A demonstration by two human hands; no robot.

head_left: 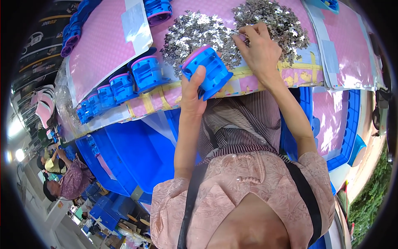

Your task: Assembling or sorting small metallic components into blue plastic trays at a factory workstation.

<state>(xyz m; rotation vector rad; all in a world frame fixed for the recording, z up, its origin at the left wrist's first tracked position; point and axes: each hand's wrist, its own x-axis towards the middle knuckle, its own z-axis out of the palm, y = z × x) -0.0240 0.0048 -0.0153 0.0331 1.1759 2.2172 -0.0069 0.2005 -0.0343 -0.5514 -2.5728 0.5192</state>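
My left hand point(194, 89) is wrapped round a blue plastic housing point(212, 71) with a pink rim, tilted above the table's near edge. Close by on the right, my right hand point(262, 52) pinches a small metal piece point(240, 35) between thumb and forefinger, over the gap between two heaps. One heap of small shiny metal pieces point(186, 35) lies behind the blue housing. The second heap of metal pieces point(286, 27) spreads behind and right of my right hand. What the fingertips hold is too small to make out in detail.
A row of similar blue housings point(122, 88) lines the table's near left edge. Another blue housing point(158, 10) stands at the back. Pink sheeting point(101, 45) covers the table. Blue bins point(139, 145) sit below on the left, and a blue crate point(352, 120) on the right. Other people point(74, 176) work at far left.
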